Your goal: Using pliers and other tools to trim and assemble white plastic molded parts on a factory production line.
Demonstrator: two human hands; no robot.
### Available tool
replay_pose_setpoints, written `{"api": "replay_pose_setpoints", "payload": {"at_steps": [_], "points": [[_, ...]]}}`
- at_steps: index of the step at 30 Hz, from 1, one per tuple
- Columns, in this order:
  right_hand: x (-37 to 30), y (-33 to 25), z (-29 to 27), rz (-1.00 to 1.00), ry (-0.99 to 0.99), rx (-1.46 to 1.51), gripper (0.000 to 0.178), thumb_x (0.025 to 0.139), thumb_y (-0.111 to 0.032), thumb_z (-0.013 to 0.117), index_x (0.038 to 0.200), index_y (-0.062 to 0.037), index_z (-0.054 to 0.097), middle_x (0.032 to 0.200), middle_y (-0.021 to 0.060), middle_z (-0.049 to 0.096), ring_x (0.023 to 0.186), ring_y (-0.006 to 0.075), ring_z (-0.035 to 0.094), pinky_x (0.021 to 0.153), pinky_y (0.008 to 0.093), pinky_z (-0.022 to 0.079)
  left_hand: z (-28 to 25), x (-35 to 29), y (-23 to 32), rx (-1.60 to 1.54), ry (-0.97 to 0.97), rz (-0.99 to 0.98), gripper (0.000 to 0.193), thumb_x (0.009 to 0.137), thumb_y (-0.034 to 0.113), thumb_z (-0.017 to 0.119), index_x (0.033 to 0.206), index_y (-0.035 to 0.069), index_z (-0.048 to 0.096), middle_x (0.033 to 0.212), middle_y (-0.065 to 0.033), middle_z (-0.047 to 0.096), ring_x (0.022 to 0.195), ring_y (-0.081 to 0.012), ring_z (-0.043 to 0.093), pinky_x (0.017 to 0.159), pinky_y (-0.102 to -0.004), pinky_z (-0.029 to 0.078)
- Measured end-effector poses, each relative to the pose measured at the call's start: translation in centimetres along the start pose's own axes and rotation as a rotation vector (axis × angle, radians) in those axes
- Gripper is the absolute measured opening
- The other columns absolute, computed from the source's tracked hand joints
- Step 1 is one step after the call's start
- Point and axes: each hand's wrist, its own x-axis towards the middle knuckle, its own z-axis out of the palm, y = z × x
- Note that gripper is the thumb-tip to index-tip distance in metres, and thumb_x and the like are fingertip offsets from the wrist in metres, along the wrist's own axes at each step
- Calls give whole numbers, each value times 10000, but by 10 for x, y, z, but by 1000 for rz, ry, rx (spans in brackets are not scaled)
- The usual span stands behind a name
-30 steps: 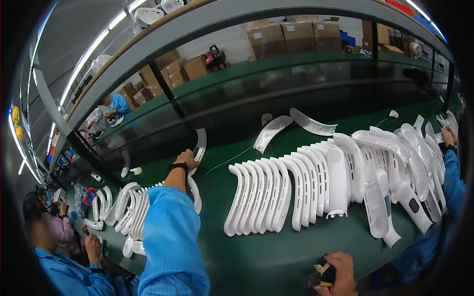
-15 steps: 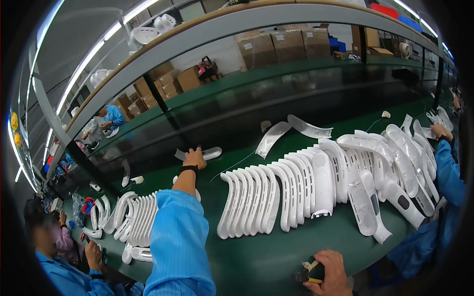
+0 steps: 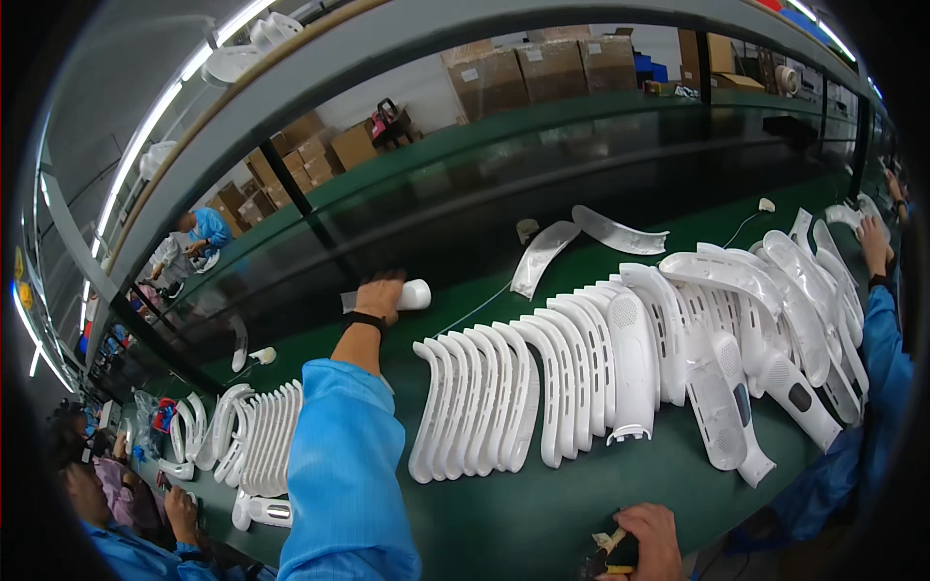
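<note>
At the far side of the green table, my left hand (image 3: pixel 381 296) is closed over a white curved plastic shell (image 3: pixel 416 294). The shell's rounded end sticks out to the right of the hand, and its middle is hidden under my fingers. Close to the near edge, my right hand (image 3: pixel 651 540) grips a small hand tool (image 3: pixel 620 569) with yellow and black parts. The tool is partly cut off by the frame, so its exact kind cannot be made out. A tight row of white slotted curved shells (image 3: pixel 475 402) stands between my hands.
Loose white shells (image 3: pixel 717 407) are heaped at the right, beside a co-worker's hand (image 3: pixel 875 242). Two separate shells (image 3: pixel 620 230) lie behind the row. Another stack (image 3: pixel 266 436) stands at the left near a co-worker's hand (image 3: pixel 181 513). A metal shelf frame (image 3: pixel 291 179) spans the back.
My left hand has closed around the shell, and its rounded end now looks shorter and turned. My right hand with the tool sits slightly lower in view. The view has shifted a little.
</note>
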Motion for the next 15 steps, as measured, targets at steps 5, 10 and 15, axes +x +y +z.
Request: {"api": "replay_pose_setpoints", "payload": {"at_steps": [5, 10, 15], "points": [[0, -1, 0, -7, 41, 9, 637, 862, -445, 642, 1261, 22, 473, 1222, 244, 521, 1126, 448, 495, 973, 500, 387, -31, -11, 0, -154, 391, 15, 297, 790, -23, 566, 1072, 56, 519, 893, -184, 644, 859, -382, 629, 751, -484, 504], [-3, 3, 5, -57, 142, 21, 555, 869, -404, 651, 1178, 28, 490, 1098, 214, 549, 995, 361, 552, 884, 441, 441, -107, -50, 7, -289, 479, 101, 349, 840, 29, 595, 1151, 60, 441, 868, -200, 635, 845, -410, 612, 728, -515, 468], [-7, -15, -2, 68, 207, 363, 421, 952, -349, 567, 1137, 24, 509, 870, 119, 573, 766, 208, 597, 692, 334, 490, -194, -120, 34, -482, 646, 152, 327, 820, 26, 628, 1102, 42, 464, 830, -210, 620, 816, -409, 605, 695, -485, 468]]}}
